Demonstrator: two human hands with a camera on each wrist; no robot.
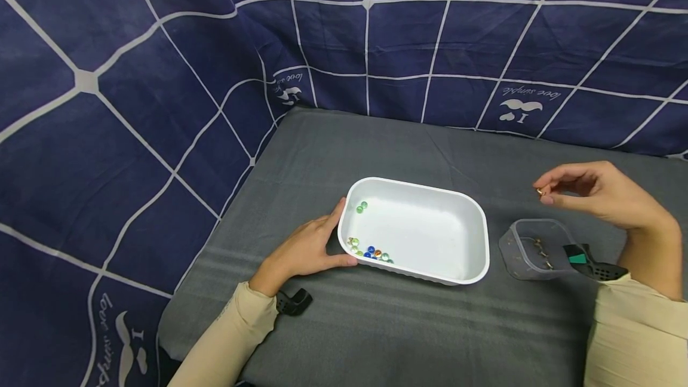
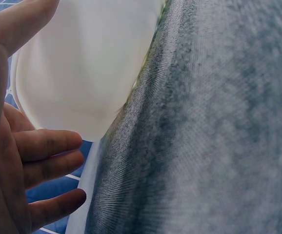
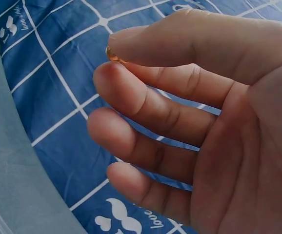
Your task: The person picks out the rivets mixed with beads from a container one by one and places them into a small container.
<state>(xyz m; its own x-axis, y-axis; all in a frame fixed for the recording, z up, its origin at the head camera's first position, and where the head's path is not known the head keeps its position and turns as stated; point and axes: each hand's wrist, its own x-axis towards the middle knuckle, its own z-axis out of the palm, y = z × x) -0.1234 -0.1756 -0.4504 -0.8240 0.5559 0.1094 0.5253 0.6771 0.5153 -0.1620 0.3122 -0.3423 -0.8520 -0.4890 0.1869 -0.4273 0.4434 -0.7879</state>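
Note:
My right hand point(image 1: 602, 196) is raised above and behind the clear plastic box point(image 1: 516, 258). Between its thumb and index fingertip it pinches a small shiny amber-gold piece point(image 3: 112, 54) with a rounded edge, mostly covered by the fingers. Several small brownish-gold pieces point(image 1: 543, 254) lie inside the box, too small to identify. My left hand point(image 1: 309, 249) rests against the left end of the white tray point(image 1: 430, 235), thumb on the near side. Its other fingers look fairly straight in the left wrist view. Glass marbles point(image 1: 371, 251), green, blue and orange, sit at the tray's left side and near-left corner.
A grey cloth point(image 1: 376, 327) covers the table. Dark blue curtains point(image 1: 408, 34) with white lines hang behind it and along the left. The box stands to the right of the tray with a narrow gap between them. A black strap point(image 1: 596, 264) on the right wrist overlaps the box's right side.

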